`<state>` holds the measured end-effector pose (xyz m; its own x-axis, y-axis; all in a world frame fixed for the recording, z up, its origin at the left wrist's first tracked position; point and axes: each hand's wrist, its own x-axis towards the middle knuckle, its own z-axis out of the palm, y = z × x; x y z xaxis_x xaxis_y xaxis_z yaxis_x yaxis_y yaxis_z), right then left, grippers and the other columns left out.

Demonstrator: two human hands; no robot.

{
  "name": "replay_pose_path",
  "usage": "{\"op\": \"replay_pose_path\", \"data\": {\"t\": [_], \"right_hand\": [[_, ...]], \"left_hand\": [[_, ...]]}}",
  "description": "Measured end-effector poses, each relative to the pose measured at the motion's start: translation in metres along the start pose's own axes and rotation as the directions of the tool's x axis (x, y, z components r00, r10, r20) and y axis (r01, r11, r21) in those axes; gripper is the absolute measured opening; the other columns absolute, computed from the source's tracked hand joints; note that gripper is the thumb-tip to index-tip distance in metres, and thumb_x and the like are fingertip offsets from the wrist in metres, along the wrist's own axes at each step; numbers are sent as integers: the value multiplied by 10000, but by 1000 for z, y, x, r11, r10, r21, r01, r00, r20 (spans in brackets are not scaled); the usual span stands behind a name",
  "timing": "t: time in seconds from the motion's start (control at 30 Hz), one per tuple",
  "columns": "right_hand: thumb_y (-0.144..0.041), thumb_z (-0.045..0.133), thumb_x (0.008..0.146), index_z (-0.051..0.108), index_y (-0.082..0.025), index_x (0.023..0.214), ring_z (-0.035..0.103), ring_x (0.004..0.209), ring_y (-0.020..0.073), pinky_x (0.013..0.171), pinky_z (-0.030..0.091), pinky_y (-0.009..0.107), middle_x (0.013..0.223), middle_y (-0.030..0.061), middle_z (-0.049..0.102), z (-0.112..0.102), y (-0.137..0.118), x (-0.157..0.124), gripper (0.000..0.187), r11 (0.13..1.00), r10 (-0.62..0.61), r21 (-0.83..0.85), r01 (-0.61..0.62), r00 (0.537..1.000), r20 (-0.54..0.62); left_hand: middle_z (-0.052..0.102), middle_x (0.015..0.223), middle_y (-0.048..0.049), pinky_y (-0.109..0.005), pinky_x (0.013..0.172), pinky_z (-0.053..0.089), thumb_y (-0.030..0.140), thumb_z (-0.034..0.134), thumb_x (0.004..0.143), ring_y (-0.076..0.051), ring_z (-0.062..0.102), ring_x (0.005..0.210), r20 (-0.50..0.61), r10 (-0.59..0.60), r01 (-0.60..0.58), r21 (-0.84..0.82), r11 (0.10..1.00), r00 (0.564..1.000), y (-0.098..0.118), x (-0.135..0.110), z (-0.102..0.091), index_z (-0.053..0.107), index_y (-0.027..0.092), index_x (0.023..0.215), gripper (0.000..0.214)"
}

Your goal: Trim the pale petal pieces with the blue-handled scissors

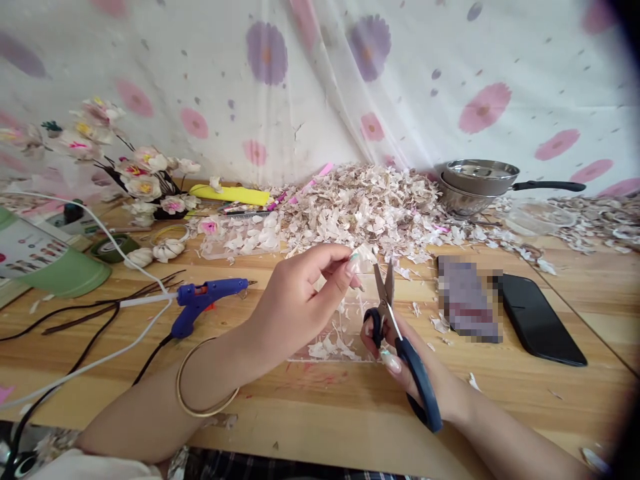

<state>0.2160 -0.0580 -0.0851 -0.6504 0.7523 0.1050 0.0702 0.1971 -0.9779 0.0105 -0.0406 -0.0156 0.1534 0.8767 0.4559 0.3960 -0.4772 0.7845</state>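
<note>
Pinched between the thumb and fingers of my left hand (320, 283) is a small whitish flake (367, 256), shaped like a petal. My right hand (415, 363) has its fingers through the dark handles of a pair of scissors (386, 300). The blades point up and stand slightly apart, just right of the flake. Below both hands lies a clear plastic tray (300, 357) with pale scraps (333, 347) in it. My left hand hides part of the tray.
Behind the hands rises a big heap of pale flakes (360, 207). To the left lie a blue glue gun (200, 303), a white cable (135, 263) and handmade flowers (145, 180). Metal bowls (470, 183) stand at the back right, a black phone (543, 320) nearer.
</note>
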Motion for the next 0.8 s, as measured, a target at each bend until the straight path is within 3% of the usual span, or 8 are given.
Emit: {"op": "replay_pose_path", "data": {"t": [0.33,0.53,0.8], "right_hand": [[-706,413,896,377,-220,965,409,775,183,738,389,330,882,27,414,4,-6,2,492,998,31,56,-34,999,45],[-703,435,892,410,-201,981,418,757,175,705,372,318,868,24,428,3,-1,3,510,998,57,38,-57,998,-21],[-661,490,895,441,-205,990,429,791,181,739,383,318,895,28,443,1,4,1,468,992,87,97,-81,995,-56]], "left_hand": [[645,762,-3,-238,625,439,195,530,933,-110,577,679,-41,149,-136,237,962,988,-5,-7,17,596,158,899,83],[675,803,-17,-234,643,463,175,538,916,-111,601,687,-13,101,-98,155,983,995,-9,-9,26,615,147,952,90],[664,776,-12,-250,627,454,206,494,943,-124,610,685,57,50,-56,112,992,997,-7,-9,22,592,162,967,110]]}}
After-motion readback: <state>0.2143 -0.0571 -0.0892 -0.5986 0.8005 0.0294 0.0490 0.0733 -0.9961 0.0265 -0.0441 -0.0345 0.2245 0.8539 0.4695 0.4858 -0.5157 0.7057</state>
